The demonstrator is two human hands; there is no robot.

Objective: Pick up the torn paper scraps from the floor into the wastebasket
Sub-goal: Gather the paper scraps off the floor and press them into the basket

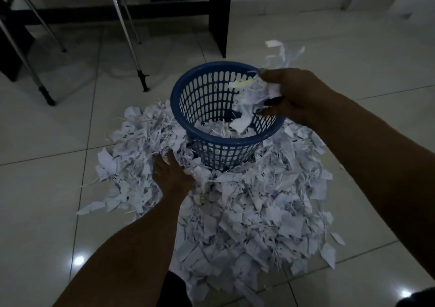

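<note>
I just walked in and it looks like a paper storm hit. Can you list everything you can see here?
wastebasket: one, blue, slotted plastic, on the floor amid the paper, some scraps inside
paper scraps: one big heap, white, ringing the basket
stray scraps: a few, white, beyond the basket
floor: pale glossy tiles
chair legs: several, metal, upper left
dark furniture leg: one, behind the basket
left hand: pressed into the heap beside the basket
right hand: over the rim, holding a bunch of scraps
</note>
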